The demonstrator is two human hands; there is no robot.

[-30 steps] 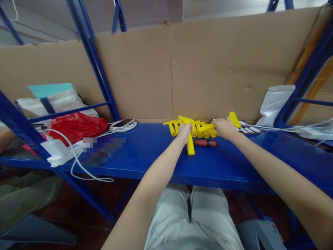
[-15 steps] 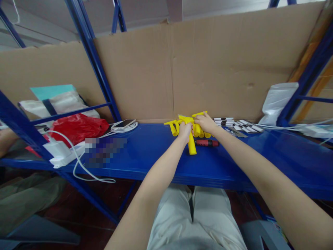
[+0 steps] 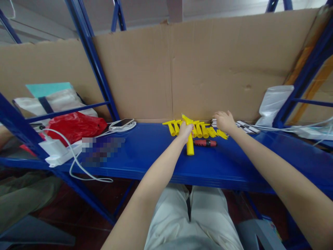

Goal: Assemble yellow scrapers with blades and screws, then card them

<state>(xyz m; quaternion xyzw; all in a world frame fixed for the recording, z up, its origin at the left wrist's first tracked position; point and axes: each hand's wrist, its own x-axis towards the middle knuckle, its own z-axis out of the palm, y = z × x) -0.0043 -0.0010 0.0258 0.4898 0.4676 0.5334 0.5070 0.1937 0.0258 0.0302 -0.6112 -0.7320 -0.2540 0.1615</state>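
My left hand [image 3: 185, 132] is closed around the stem of a yellow T-shaped handle [image 3: 190, 146], tilted with its stem towards me and its crosspiece at the far end. Behind it, several similar yellow T-shaped handles [image 3: 199, 131] lie in a row on the blue shelf. My right hand [image 3: 225, 122] is over the white and black strips to the right, its fingers partly apart and nothing visible in it. Small yellow strips [image 3: 221, 134] lie just left of that hand. A red and black screwdriver-like tool [image 3: 205, 143] lies nearer to me.
White and black flat strips [image 3: 248, 127] lie at the right, beside a clear plastic bag [image 3: 273, 104]. At left are a phone [image 3: 124, 123] on a coiled white cable, a red plastic bag [image 3: 76, 126] and a white power strip [image 3: 63, 159]. A cardboard sheet [image 3: 145, 76] stands behind.
My right hand has left the row of yellow handles and moved right, over the white and black strips. Small yellow strips now show. My left hand keeps the same yellow handle.
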